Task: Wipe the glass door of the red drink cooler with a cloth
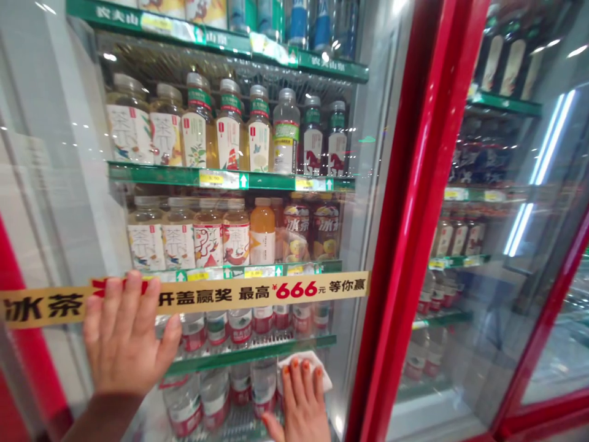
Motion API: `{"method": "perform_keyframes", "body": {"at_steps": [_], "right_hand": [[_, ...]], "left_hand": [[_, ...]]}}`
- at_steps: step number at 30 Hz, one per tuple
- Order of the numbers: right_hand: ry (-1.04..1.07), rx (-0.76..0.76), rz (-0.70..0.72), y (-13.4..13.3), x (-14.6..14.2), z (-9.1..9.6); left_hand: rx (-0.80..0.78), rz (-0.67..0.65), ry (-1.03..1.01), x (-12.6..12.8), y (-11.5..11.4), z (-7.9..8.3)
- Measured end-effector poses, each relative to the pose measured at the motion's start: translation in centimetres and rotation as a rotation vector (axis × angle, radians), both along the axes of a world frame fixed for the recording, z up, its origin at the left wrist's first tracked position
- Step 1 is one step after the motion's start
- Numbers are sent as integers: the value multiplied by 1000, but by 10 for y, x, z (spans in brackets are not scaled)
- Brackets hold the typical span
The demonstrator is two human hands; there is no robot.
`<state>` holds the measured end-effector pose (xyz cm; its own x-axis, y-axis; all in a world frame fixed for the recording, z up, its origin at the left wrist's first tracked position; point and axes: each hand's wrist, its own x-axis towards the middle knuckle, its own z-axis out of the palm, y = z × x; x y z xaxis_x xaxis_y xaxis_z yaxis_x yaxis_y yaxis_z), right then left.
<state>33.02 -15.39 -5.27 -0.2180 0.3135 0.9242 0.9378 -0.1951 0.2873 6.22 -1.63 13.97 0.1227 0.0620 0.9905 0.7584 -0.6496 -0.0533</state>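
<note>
My left hand [129, 337] lies flat on the glass door [368, 233] of a drinks fridge, its fingers stretched up over a gold sticker strip [197, 294] with black and red lettering. Lower and to the right, my right hand [301, 402] presses a folded white cloth [322, 371] against the same glass. The cloth shows around the fingertips; whether it is fabric or paper I cannot tell. Behind the glass, water bottles [214, 402] with red and white labels stand near both hands.
Green-edged shelves [271, 179] inside hold rows of tea bottles [230, 126] and other drinks. A red door frame [400, 245] runs down the right side. Beyond it, another glass door covers more bottles [458, 236]. Another red edge [27, 344] shows at lower left.
</note>
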Motion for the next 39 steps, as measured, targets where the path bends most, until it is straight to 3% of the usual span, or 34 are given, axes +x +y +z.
{"method": "perform_keyframes", "body": {"at_steps": [1,3,8,10,11,13,18,19,21,24,29,31,33,35,39], "right_hand": [[35,9,-24,-8,10,-6],[136,7,-78,-18,27,1],[411,31,-37,-5,39,85],[438,65,-21,2,41,103],[438,73,-27,3,42,101],[427,68,-53,0,45,73],[457,141,-93,-8,41,-54],[478,173,-71,-7,37,-72],[551,204,-17,-3,25,-90],[689,168,39,1,7,-82],[773,47,114,-8,-6,-21],[727,-48,135,-10,-10,3],[606,-101,109,-8,-12,13],[440,-111,46,-3,-9,5],[189,-145,-27,1,9,-41]], "left_hand": [[0,6,-1,0,0,-1],[0,18,4,0,1,-2],[-9,25,2,0,2,-3],[-9,27,-1,0,2,-3],[-8,30,0,0,2,-3],[9,38,9,0,2,-3],[63,62,37,1,0,0],[63,62,42,2,-1,1],[64,62,57,2,-3,4],[72,69,66,3,-5,6],[41,99,62,2,-4,3],[46,99,60,2,-2,2],[62,80,57,2,-1,2],[80,54,52,2,0,2],[92,34,46,2,2,3]]}}
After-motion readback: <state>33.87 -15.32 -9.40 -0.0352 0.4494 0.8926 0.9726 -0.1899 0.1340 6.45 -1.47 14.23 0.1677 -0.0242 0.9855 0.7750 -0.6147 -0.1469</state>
